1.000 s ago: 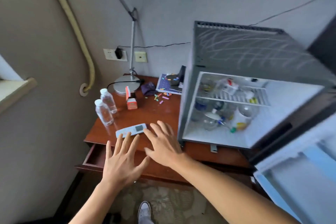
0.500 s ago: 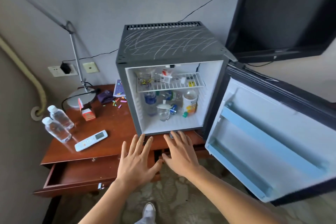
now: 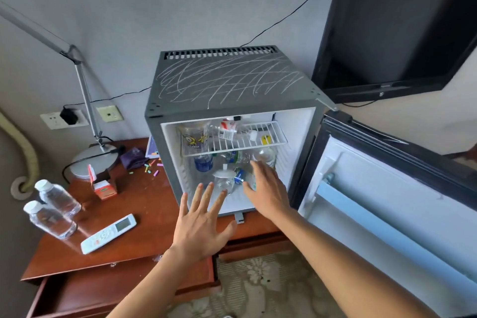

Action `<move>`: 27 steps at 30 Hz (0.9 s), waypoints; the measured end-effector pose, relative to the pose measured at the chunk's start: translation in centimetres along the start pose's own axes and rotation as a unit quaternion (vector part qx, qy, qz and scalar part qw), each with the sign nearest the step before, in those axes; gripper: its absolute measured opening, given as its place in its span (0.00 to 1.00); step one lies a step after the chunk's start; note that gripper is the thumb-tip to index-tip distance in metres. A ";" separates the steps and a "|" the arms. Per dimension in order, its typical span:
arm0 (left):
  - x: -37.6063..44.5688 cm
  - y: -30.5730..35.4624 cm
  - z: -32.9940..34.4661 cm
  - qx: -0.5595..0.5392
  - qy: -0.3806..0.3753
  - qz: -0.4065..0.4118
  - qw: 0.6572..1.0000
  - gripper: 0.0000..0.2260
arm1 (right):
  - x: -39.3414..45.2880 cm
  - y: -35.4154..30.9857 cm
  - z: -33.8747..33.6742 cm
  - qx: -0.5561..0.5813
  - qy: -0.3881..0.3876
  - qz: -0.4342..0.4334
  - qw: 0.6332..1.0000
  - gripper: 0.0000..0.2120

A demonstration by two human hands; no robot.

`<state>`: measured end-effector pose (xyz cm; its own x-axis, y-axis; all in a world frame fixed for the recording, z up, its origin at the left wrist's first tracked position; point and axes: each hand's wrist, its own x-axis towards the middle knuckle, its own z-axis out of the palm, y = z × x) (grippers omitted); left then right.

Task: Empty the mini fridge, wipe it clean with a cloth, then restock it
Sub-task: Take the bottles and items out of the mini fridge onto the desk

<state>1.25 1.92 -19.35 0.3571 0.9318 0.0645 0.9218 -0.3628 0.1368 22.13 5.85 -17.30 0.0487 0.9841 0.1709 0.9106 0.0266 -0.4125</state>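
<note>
Grey wall (image 3: 160,8) behind, with two sockets (image 3: 64,117), a black plug in one. Thin black cable (image 3: 284,18) running across the wall. Black TV (image 3: 395,31) mounted at upper right. Reddish wooden desk (image 3: 144,214) below, a drawer (image 3: 77,299) pulled open at front left. Silver lamp (image 3: 85,100) on the desk's back left, arm slanting up out of frame. Beige pipe (image 3: 25,157) curling on the left wall. Pale floral carpet (image 3: 260,286) underfoot. Soft, even daylight.
</note>
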 end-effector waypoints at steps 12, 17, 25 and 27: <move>0.1 -2.5 -0.8 0.010 -0.003 0.004 1.000 0.37 | 11.5 -0.1 -0.8 -0.084 0.081 0.047 0.992 0.23; -0.9 -2.8 -0.7 0.013 -0.008 -0.004 1.000 0.36 | 10.1 0.0 -0.3 -0.061 0.141 0.032 0.988 0.17; -3.3 0.5 0.2 -0.003 -0.017 0.025 1.000 0.37 | 2.1 1.7 -1.1 -0.014 0.272 -0.001 0.962 0.18; -4.4 2.2 0.2 -0.014 -0.013 0.039 0.999 0.38 | -0.6 2.0 -1.8 -0.003 0.294 -0.015 0.956 0.17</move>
<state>1.73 -2.95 -19.51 0.4323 0.9003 0.0505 0.8865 -0.4346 0.1590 24.62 4.99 -16.62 0.2437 0.7139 0.6565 0.9176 0.0494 -0.3944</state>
